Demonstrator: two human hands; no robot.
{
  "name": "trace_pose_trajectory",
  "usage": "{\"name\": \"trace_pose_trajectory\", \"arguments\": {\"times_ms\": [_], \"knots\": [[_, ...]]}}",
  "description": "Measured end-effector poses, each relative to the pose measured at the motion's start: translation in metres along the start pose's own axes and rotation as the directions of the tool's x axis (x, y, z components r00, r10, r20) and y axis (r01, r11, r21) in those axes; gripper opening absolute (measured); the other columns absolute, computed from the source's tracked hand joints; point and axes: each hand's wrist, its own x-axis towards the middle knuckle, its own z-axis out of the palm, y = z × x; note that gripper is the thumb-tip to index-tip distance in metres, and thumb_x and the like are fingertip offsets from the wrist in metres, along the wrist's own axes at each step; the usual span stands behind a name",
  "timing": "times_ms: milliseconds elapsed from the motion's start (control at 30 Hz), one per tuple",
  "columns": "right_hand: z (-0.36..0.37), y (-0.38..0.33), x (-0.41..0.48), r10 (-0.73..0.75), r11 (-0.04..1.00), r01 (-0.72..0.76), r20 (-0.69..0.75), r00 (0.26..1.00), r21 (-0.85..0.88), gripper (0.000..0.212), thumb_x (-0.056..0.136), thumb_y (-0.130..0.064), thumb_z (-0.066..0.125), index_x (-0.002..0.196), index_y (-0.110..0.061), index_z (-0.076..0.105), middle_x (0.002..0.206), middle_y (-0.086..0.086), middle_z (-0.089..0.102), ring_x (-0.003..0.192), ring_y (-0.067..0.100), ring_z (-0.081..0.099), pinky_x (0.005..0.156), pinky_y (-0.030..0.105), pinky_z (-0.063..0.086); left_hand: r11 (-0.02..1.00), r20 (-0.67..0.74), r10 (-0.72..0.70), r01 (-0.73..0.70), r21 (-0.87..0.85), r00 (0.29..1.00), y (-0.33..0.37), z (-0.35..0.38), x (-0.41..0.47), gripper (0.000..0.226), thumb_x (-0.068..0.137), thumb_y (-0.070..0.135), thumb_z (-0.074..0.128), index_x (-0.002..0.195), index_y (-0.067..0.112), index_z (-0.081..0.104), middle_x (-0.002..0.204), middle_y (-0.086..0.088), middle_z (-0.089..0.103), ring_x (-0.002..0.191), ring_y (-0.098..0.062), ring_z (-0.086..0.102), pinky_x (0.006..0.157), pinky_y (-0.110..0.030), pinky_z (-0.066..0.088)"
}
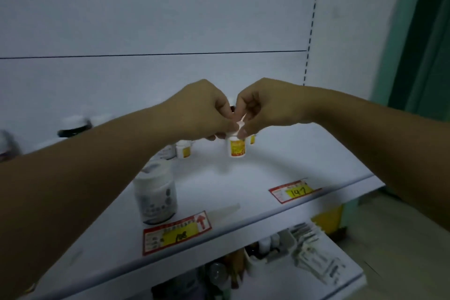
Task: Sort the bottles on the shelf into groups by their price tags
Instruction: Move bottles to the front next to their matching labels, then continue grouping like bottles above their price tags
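White shelf (280, 161) is seen from above, backed by a white panel (146, 19). Lower shelf (341, 282) is crowded with blurred goods. Left hand (202, 112) and right hand (265, 107) are held together over the rear of the white shelf. Fingers of both are curled and pinched on the top of the small bottle (236, 148), which is white with a yellow-red label and upright. Whether it is lifted or standing cannot be told. Large grey-white bottle (155, 195) is stood near the front edge, just behind the arrow price tag (176, 232). The "147" price tag (293, 191) is laid further right. Second small bottle (183, 150) is stood left of the pinched one. A white slip (241, 121) is seen between the fingertips.
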Motion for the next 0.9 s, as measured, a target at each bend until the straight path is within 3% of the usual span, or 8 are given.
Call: {"name": "trace_pose_trajectory", "arguments": {"times_ms": [167, 300, 400, 567, 700, 800, 900], "knots": [[0.004, 0.046, -0.022, 0.085, 0.995, -0.083, 0.055, 0.995, -0.051, 0.022, 0.067, -0.014, 0.08, 0.081, -0.025, 0.069, 0.065, -0.028, 0.065, 0.06, -0.005, 0.061, 0.055, 0.008, 0.045, 0.995, 0.132, 0.004, -0.017, 0.1, 0.991, 0.012, 0.052, 0.019, 0.006, 0.073, 0.02, 0.076, 0.076, 0.015, 0.075, 0.073, -0.001, 0.075, 0.063, -0.013, 0.072, 0.066, -0.034, 0.061], [0.013, 0.063, -0.027, 0.09, 0.986, -0.078, 0.071, 0.993, -0.148, 0.03, 0.068, -0.019, 0.079, 0.098, -0.017, 0.071, 0.09, -0.013, 0.069, 0.077, 0.004, 0.064, 0.075, 0.02, 0.052, 0.987, 0.239, -0.039, 0.0, 0.163, 0.97, 0.019, 0.071, 0.025, 0.017, 0.077, 0.018, 0.074, 0.09, 0.007, 0.074, 0.079, -0.005, 0.075, 0.07, -0.017, 0.072, 0.067, -0.031, 0.061], [0.017, 0.069, -0.029, 0.087, 0.985, -0.073, 0.079, 0.993, -0.159, 0.033, 0.07, -0.017, 0.078, 0.102, -0.014, 0.071, 0.095, -0.008, 0.068, 0.077, 0.004, 0.063, 0.078, 0.021, 0.052, 0.983, 0.29, -0.081, 0.029, 0.181, 0.954, 0.022, 0.078, 0.029, 0.02, 0.079, 0.017, 0.072, 0.096, 0.006, 0.071, 0.083, -0.006, 0.072, 0.076, -0.019, 0.072, 0.07, -0.029, 0.06], [0.02, 0.075, -0.034, 0.114, 0.976, -0.098, 0.071, 0.991, -0.197, 0.031, 0.071, -0.018, 0.078, 0.1, -0.013, 0.07, 0.085, -0.016, 0.063, 0.069, 0.0, 0.06, 0.069, 0.012, 0.046, 0.97, 0.311, -0.09, 0.012, 0.245, 0.946, 0.023, 0.086, 0.029, 0.02, 0.08, 0.022, 0.07, 0.095, 0.008, 0.07, 0.088, -0.006, 0.073, 0.076, -0.019, 0.071, 0.07, -0.027, 0.057], [0.022, 0.075, -0.036, 0.109, 0.969, -0.092, 0.061, 0.992, -0.23, 0.033, 0.07, -0.02, 0.079, 0.1, -0.014, 0.069, 0.089, -0.011, 0.064, 0.076, 0.005, 0.06, 0.076, 0.019, 0.049, 0.956, 0.312, -0.057, -0.039, 0.291, 0.948, 0.024, 0.087, 0.028, 0.026, 0.08, 0.026, 0.07, 0.1, 0.01, 0.071, 0.095, -0.008, 0.073, 0.081, -0.02, 0.067, 0.072, -0.028, 0.053], [0.012, 0.068, -0.035, 0.126, 0.962, -0.089, 0.13, 0.983, -0.26, 0.026, 0.073, -0.017, 0.075, 0.096, -0.025, 0.068, 0.099, -0.009, 0.067, 0.09, 0.007, 0.063, 0.088, 0.027, 0.049, 0.941, 0.32, -0.027, -0.083, 0.327, 0.947, 0.026, 0.073, 0.021, 0.026, 0.082, 0.033, 0.066, 0.1, 0.015, 0.072, 0.097, -0.004, 0.072, 0.084, -0.017, 0.062, 0.068, -0.024, 0.045], [-0.003, 0.053, -0.024, 0.1, 0.99, -0.094, 0.048, 0.994, -0.106, 0.021, 0.075, -0.015, 0.071, 0.092, -0.027, 0.071, 0.103, -0.007, 0.072, 0.096, 0.008, 0.065, 0.089, 0.026, 0.049, 0.915, 0.231, 0.013, -0.105, 0.391, 0.973, 0.019, 0.029, 0.01, 0.026, 0.083, 0.041, 0.061, 0.094, 0.021, 0.073, 0.093, 0.002, 0.072, 0.082, -0.015, 0.061, 0.067, -0.023, 0.045]]}}
